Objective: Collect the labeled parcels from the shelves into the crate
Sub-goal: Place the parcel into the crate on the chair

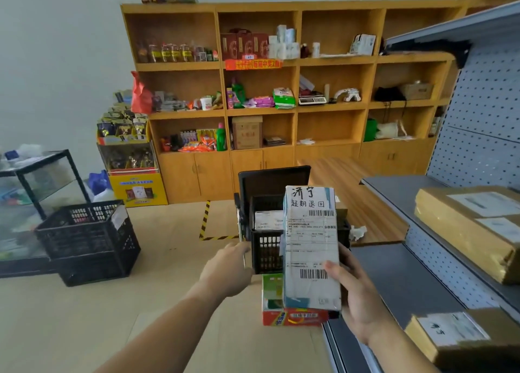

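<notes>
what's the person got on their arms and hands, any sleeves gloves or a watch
Nothing worn shows. No sleeves reach into view, and the left hand and right hand have no gloves. No watch, bracelet or ring is visible on the sides facing the camera.

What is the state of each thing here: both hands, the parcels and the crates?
right hand: grips white parcel.
white parcel: upright, label facing camera.
left hand: by near crate, grip unclear.
near crate: one parcel inside.
floor crate: upright on floor.
brown parcels: lying on shelf.
</notes>
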